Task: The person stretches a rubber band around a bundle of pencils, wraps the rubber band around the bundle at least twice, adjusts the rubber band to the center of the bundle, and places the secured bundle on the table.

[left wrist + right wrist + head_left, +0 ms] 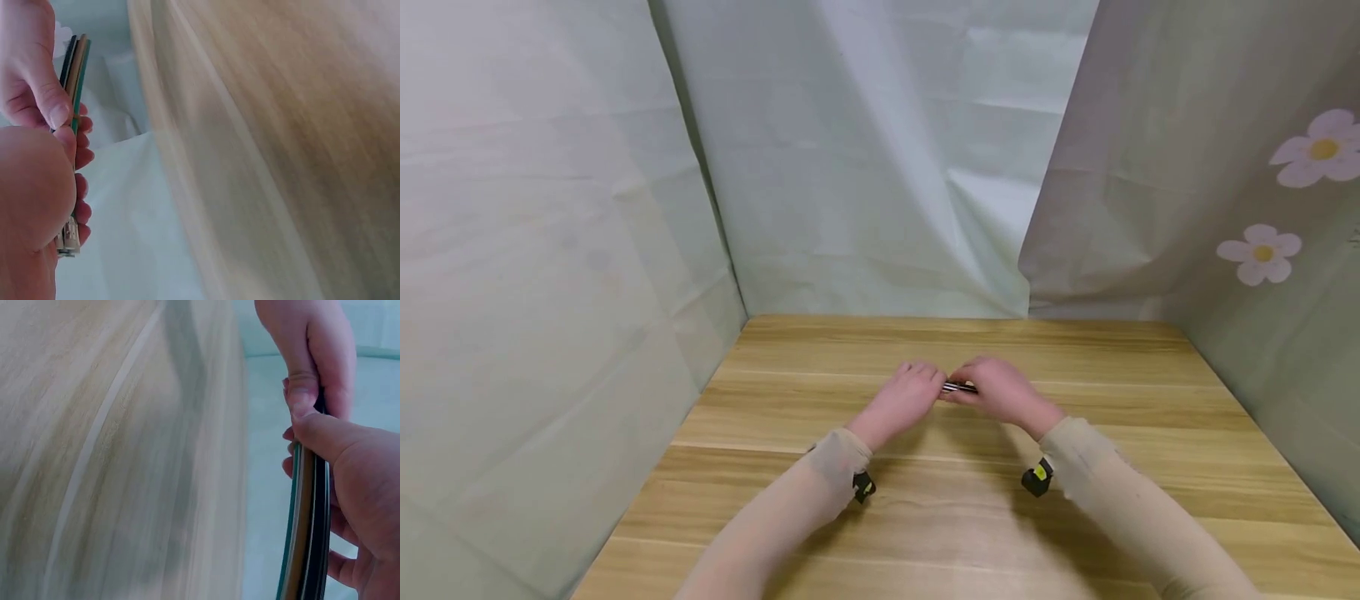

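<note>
Both hands meet above the table on a bundle of slim, pen-like sticks point(960, 387), coloured black, brown and teal. My left hand point(908, 395) grips one end with its fingers curled round it; in the left wrist view, shiny metal-looking ends point(70, 236) stick out below these fingers. From the other side my right hand point(1002, 390) holds the bundle between thumb and fingers. The right wrist view shows the sticks point(306, 525) lying side by side, with the two thumbs close together on top. Fingers hide the middle, so the exact kind of stick is unclear.
Below the hands spreads a wood-grain table point(940, 517). Pale cloth point(880, 167) hangs behind it and along both sides, with white flowers point(1258, 254) printed at the right. A small black device point(1037, 477) sits at the right wrist, another point(863, 487) at the left.
</note>
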A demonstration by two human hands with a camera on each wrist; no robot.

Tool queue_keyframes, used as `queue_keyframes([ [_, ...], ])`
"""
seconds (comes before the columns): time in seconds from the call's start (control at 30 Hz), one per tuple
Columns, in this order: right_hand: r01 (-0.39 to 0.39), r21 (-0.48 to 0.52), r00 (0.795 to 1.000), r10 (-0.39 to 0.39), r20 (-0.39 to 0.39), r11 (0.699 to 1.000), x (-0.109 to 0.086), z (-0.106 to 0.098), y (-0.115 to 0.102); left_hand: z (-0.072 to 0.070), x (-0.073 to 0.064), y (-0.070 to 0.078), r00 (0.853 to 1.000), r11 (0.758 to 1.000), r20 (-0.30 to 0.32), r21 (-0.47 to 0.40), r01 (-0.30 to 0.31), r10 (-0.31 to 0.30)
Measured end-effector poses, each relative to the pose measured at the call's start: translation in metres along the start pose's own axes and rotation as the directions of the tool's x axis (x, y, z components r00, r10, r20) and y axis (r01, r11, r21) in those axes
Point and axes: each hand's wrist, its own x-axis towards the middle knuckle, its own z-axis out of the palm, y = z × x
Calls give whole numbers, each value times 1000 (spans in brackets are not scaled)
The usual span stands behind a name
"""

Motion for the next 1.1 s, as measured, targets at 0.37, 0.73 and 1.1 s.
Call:
queue_keyframes([
  [0.37,-71,25,997,70,33,997,-2,-2,0,2,-2,-2,1000,998,9,-52,27,-26],
  [0.73,-125,27,991,124,48,992,-5,-2,6,7,-3,-7,991,970,72,-209,126,-113],
  [1.1,-138,-43,988,141,70,989,-13,17,20,18,-2,-6,968,921,176,-316,225,-177],
])
